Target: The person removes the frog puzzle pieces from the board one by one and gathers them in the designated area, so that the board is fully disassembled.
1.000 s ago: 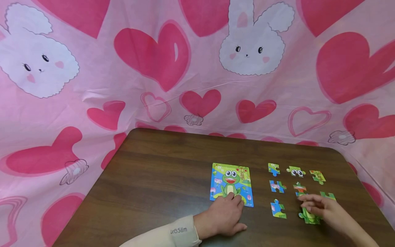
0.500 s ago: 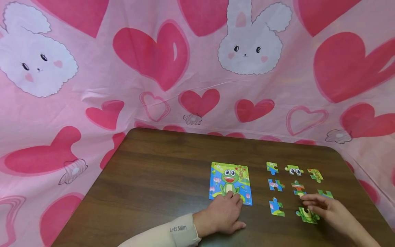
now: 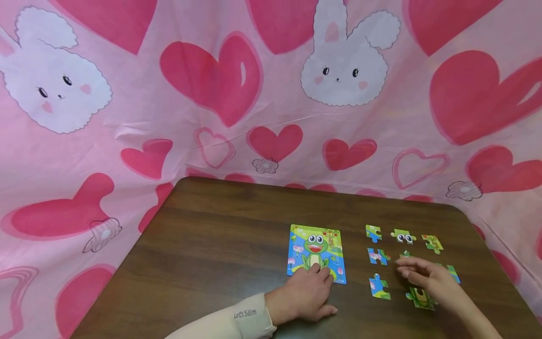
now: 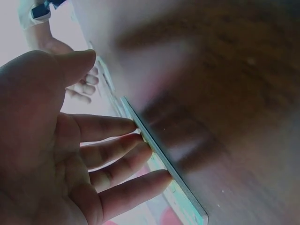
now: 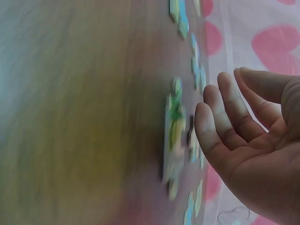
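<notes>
A square frog picture board lies on the table, and the fingertips of my left hand rest on its near part. In the left wrist view those fingers are extended against the board. My right hand hovers over loose jigsaw pieces right of the board, fingers gently bent and holding nothing. It covers most of the centre piece and part of a right-hand piece. Nearest the wrist lies the frog-belly piece, which also stands close to the fingers in the right wrist view.
Several other jigsaw pieces lie spaced in rows, among them a frog-eyes piece, a corner piece and a lower left piece. Behind the dark wood table hangs a pink curtain with hearts and rabbits.
My right hand has shifted left and slightly away from me, from beside the frog-belly piece to over the centre piece. The left hand stays on the board.
</notes>
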{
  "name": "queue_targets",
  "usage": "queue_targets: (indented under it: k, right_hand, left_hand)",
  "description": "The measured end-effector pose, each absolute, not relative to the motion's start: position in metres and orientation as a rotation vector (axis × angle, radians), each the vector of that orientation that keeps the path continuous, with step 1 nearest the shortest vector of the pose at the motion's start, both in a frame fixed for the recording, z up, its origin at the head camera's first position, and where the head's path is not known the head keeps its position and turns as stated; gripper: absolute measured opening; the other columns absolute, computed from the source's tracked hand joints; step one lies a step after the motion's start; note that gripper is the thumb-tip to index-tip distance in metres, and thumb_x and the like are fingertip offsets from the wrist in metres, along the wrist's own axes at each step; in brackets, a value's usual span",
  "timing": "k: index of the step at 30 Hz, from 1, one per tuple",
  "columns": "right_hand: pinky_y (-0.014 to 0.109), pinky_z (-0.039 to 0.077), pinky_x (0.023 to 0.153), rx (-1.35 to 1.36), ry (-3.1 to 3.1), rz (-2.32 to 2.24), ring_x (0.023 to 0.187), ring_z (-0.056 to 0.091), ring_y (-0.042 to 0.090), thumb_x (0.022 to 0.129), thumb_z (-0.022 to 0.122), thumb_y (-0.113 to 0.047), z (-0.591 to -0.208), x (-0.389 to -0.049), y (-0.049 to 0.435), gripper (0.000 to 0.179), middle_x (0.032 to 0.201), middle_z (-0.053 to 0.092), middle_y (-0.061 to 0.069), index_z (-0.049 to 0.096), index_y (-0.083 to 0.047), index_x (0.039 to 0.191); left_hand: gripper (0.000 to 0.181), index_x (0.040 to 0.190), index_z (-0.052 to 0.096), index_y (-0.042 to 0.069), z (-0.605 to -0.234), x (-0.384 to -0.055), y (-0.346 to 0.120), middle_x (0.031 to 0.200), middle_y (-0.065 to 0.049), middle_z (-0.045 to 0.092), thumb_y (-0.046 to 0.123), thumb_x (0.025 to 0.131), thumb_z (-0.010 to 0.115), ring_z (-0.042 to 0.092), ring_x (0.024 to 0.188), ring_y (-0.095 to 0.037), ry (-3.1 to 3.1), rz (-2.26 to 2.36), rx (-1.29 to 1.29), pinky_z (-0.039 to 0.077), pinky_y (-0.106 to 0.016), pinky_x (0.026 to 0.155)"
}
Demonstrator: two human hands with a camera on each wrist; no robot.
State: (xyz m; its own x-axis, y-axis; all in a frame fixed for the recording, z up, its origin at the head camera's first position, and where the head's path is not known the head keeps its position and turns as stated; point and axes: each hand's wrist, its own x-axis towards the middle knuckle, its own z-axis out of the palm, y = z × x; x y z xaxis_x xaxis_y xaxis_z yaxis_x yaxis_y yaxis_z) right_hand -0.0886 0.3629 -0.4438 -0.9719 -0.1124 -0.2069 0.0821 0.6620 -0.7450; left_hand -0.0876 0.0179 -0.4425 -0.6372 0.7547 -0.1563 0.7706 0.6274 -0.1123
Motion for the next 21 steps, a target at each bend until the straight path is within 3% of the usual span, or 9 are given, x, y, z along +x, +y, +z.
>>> queue_targets:
  k: [6, 14, 17, 21]
  right_hand:
    - [0.026, 0.054, 0.072, 0.02, 2.573, -1.251, 0.096, 0.063, -0.005, 0.103, 0.06, -0.034, -0.438, -0.1, 0.342, 0.045, 0.123, 0.072, 0.008, 0.059, -0.005, 0.136]
    - [0.023, 0.056, 0.084, -0.1, 2.5, -1.399, 0.101, 0.069, 0.008, 0.103, 0.061, -0.028, -0.436, -0.115, 0.312, 0.041, 0.123, 0.07, 0.017, 0.06, 0.001, 0.132]
    - [0.023, 0.056, 0.085, -0.16, 2.483, -1.432, 0.103, 0.07, 0.011, 0.103, 0.061, -0.026, -0.436, -0.121, 0.3, 0.04, 0.124, 0.068, 0.02, 0.06, 0.002, 0.132]
    - [0.024, 0.057, 0.086, -0.244, 2.478, -1.443, 0.104, 0.07, 0.013, 0.102, 0.062, -0.022, -0.436, -0.129, 0.284, 0.037, 0.121, 0.07, 0.021, 0.061, 0.002, 0.13]
  left_hand:
    - [0.062, 0.133, 0.057, 0.024, -0.442, -0.089, 0.019, 0.129, 0.012, 0.053, 0.073, 0.095, 0.045, 0.05, 0.106, -0.008, 2.734, -0.256, 1.28, 0.04, -0.022, 0.059]
    - [0.059, 0.134, 0.056, 0.029, -0.442, -0.089, 0.017, 0.126, 0.012, 0.054, 0.072, 0.095, 0.047, 0.05, 0.104, -0.008, 2.769, -0.195, 1.287, 0.041, -0.024, 0.061]
    - [0.062, 0.139, 0.054, 0.031, -0.441, -0.094, 0.012, 0.13, 0.011, 0.055, 0.073, 0.093, 0.05, 0.053, 0.109, -0.009, 2.806, -0.164, 1.304, 0.047, -0.025, 0.068]
    - [0.074, 0.145, 0.05, 0.031, -0.438, -0.109, 0.003, 0.139, 0.007, 0.054, 0.077, 0.088, 0.054, 0.053, 0.124, -0.013, 2.866, -0.166, 1.335, 0.052, -0.03, 0.091]
